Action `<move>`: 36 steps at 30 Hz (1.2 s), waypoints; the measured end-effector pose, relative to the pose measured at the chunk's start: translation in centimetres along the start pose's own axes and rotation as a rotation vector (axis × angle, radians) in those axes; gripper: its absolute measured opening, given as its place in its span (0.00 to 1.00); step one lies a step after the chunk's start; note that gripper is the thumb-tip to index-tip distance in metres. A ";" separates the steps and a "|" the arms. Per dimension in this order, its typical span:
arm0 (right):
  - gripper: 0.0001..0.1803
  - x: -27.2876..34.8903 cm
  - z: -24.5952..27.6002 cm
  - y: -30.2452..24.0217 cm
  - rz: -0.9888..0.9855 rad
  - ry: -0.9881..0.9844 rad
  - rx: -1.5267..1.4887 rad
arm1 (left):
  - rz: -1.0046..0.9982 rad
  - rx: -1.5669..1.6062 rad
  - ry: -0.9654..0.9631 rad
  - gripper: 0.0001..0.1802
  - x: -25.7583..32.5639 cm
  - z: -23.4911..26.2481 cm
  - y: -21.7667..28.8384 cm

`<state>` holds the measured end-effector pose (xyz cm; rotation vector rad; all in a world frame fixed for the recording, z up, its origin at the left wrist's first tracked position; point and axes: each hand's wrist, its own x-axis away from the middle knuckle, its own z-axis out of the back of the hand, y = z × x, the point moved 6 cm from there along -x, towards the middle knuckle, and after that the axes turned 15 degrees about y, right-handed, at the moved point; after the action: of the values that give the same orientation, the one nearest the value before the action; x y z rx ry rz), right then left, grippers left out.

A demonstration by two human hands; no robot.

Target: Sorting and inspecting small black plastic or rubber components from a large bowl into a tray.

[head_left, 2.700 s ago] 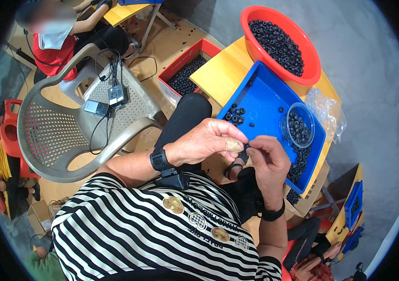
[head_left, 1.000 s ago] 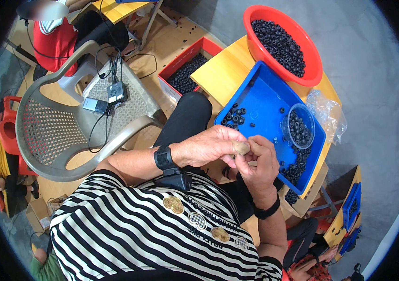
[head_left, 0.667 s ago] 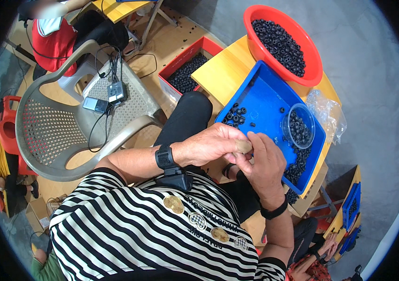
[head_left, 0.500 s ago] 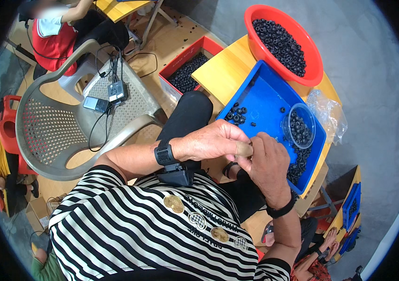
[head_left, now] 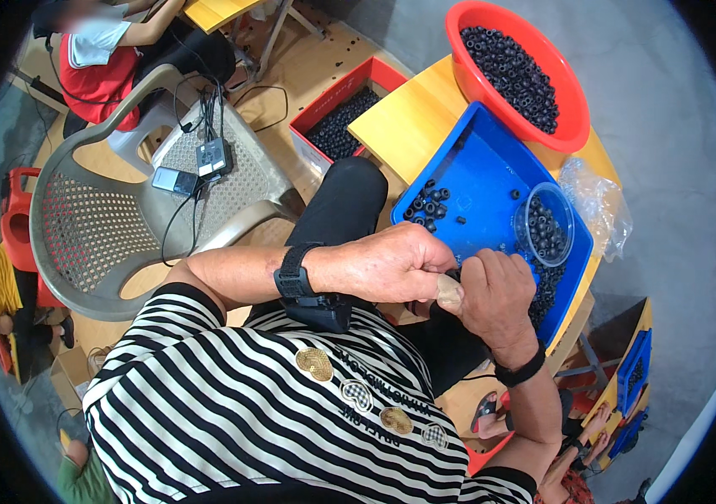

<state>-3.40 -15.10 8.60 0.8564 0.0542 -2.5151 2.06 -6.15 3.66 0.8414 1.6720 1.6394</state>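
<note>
My left hand [head_left: 387, 265] and my right hand [head_left: 499, 298] meet over my lap at the near edge of a blue tray [head_left: 480, 181]. Both are closed, fingertips pressed together. A dark patch shows between them, but its shape is hidden. A tan covering [head_left: 449, 294] wraps my left thumb tip. In the tray lie small black ring-like parts [head_left: 428, 206] at the left and a heap of smaller black pieces [head_left: 550, 290] near my right hand. A clear round tub [head_left: 571, 220] with more black parts stands inside the tray.
A red basin [head_left: 578, 113] of black parts shares the yellow table [head_left: 396, 118] with the tray and a clear plastic bag [head_left: 597, 202]. On the floor sits a red box [head_left: 333, 105] of black pieces. A grey chair [head_left: 89, 189] holds a phone and cables. Other people sit nearby.
My hands have shifted slightly right and down, still together. The fingers of my right hand are curled more tightly. The whole view has moved a little.
</note>
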 end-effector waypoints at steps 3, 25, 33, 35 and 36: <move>0.19 0.5 -0.2 -0.1 0.009 0.006 0.003 | -0.002 -0.078 0.010 0.14 0.0 0.0 0.4; 0.07 2.5 0.3 2.8 -0.883 -0.103 -0.895 | 0.215 0.332 -0.130 0.13 -0.7 -1.2 -2.2; 0.06 4.3 0.0 3.3 -1.060 -0.022 -0.877 | 0.330 0.341 -0.110 0.10 -0.7 -1.2 -3.0; 0.06 4.6 0.2 4.0 -1.063 -0.048 -0.813 | 0.351 0.351 -0.091 0.11 -0.5 -1.0 -3.2; 0.06 4.9 0.8 5.2 -1.025 0.042 -0.668 | 0.355 0.337 -0.083 0.11 -0.3 -0.9 -3.4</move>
<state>-4.87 -21.98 6.94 0.6594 1.5980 -2.9732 1.49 -7.01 0.25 1.4207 1.8475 1.5363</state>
